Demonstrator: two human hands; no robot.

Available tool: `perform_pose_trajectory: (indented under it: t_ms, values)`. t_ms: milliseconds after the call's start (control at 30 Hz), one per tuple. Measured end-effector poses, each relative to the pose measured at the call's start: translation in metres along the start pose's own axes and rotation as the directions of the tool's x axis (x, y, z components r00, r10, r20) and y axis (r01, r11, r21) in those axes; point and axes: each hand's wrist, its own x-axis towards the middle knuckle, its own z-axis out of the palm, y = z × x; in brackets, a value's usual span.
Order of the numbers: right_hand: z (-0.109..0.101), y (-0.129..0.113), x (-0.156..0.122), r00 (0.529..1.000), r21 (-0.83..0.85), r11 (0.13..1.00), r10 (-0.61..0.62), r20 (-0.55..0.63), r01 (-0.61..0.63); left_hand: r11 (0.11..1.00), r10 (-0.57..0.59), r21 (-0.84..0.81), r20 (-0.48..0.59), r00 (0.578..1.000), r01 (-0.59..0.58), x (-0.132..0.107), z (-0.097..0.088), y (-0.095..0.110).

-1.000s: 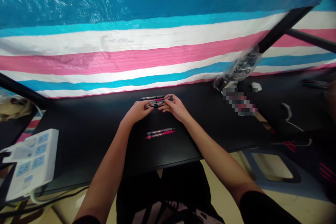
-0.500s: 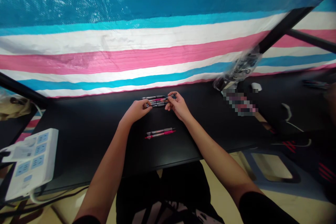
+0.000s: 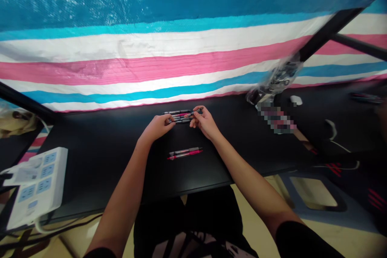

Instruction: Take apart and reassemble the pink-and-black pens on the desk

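Several pens (image 3: 181, 120) lie side by side across the black table (image 3: 115, 149), one of them with pink on it. My left hand (image 3: 160, 126) is closed at their left ends, thumb and fingers pinched there. Over their right ends, my right hand (image 3: 205, 123) pinches a dark pen (image 3: 198, 109) between thumb and fingertips, its tip end tilted up. Closer to me, a grey-and-black pen (image 3: 187, 151) and a pink pen (image 3: 193, 153) lie together on the tabletop.
A white power strip (image 3: 45, 185) with a plug sits at the table's left edge. To the right are a clear plastic bag (image 3: 281, 76) and a white mouse (image 3: 295, 100). A striped plastic sheet (image 3: 151, 60) hangs behind the table.
The hands and pens hold almost the same positions. Only a very slight shift of the whole view shows.
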Motion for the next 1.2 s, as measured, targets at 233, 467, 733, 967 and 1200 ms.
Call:
perform_pose_trajectory:
  t_ms: [233,467,733,967,1200]
  values:
    - [-0.0004,-0.0024,-0.0005,0.999,0.006,0.999,0.032,0.001,-0.032,1.000,0.006,-0.006,-0.002,1.000,-0.006,0.0003,0.0008,-0.0008]
    - [0.0005,-0.0028,-0.0006,1.000,0.017,0.999,0.031,-0.004,-0.031,1.000,0.005,-0.019,0.005,1.000,-0.004,-0.0005,-0.0002,0.0022]
    - [0.0021,-0.0053,-0.0028,1.000,0.068,0.997,0.026,0.012,-0.027,1.000,0.004,0.007,0.011,1.000,-0.004,-0.0003,-0.0007,0.0022]
    - [0.0030,-0.0075,-0.0039,0.999,0.079,0.996,0.042,0.014,-0.043,1.000,0.005,0.017,0.016,1.000,-0.005,-0.0005,-0.0005,0.0025]
    - [0.0039,-0.0088,-0.0047,0.998,0.105,0.993,0.043,0.038,-0.047,0.999,-0.004,0.033,0.013,1.000,0.003,-0.0008,-0.0012,0.0062]
